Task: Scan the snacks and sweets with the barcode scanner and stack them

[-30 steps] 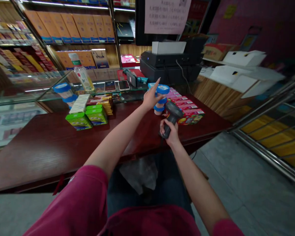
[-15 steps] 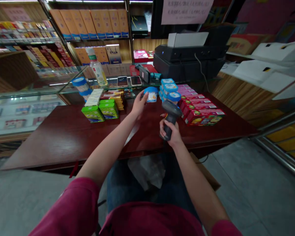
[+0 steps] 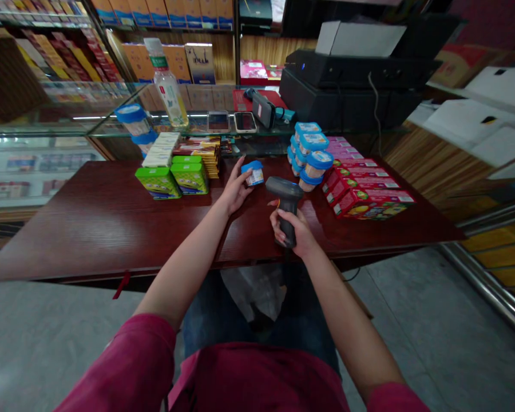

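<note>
- single tub: just above the middle of the frame, blue lid upward, slightly tilted. whether its base rests on the table cannot be told.
- left hand: fingers grasping the single tub at its left side. a second ago this hand was up at the tub stack; the single tub now stands apart from that stack, to its left.
- right hand: fingers wrapped round the handle of a dark handheld scanner, just right of the single tub.
- change noted: against half a second ago, the scanner lies further left of the tub stack and nearer the single tub.
- assessment: single tub and scanner head appear to be coming into line. whether any printed code faces the scanner is too small to tell.
- right of centre: tub stack, with red boxes beside it.
- left of centre: green packs, upright, near brown sachets.
- upper left: bottle, upright on the glass counter.
</note>
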### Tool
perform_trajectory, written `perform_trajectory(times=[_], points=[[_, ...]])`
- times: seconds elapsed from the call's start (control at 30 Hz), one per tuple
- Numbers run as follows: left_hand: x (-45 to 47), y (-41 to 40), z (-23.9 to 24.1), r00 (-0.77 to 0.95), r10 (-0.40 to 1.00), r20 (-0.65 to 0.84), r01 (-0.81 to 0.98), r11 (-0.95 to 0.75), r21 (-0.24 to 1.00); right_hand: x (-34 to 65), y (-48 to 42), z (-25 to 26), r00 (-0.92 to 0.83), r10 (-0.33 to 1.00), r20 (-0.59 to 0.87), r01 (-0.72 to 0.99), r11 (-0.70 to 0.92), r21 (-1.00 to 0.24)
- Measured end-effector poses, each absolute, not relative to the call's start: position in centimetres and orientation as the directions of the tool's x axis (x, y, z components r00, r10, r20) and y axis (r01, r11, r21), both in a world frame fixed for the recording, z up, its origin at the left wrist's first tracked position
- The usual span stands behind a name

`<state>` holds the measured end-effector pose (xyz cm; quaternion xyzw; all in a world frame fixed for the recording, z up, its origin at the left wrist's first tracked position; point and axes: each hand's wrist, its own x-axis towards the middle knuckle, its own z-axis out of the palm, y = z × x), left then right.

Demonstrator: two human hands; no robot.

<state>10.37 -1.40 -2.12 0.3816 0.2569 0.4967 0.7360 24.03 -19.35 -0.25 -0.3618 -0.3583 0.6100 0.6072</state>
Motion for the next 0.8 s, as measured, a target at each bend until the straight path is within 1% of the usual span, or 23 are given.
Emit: perform_trajectory(times=[0.17, 0.43, 0.63, 0.8], points=[[10.22, -1.94, -1.68, 0.411, 0.912, 0.004, -0.493, 0.219, 0.842, 24.13, -19.35, -0.44, 0.025, 0.999, -0.023, -0.484, -0.008, -0.875], [10.95, -2.13, -1.96, 0.284, 0.959, -0.024, -0.49, 0.167, 0.856, 24.08, -19.36, -0.28, 0.031, 0.999, -0.037, -0.471, -0.018, -0.882], [11.02, -1.85, -2.11, 0.247, 0.968, -0.048, -0.532, 0.176, 0.828, 23.76, -19.43, -0.26, 0.055, 0.998, -0.035, -0.479, -0.005, -0.878], [10.95, -1.82, -2.02, 0.244, 0.968, -0.061, -0.533, 0.186, 0.826, 23.76, -19.32, -0.3, 0.063, 0.997, -0.054, -0.471, -0.018, -0.882]])
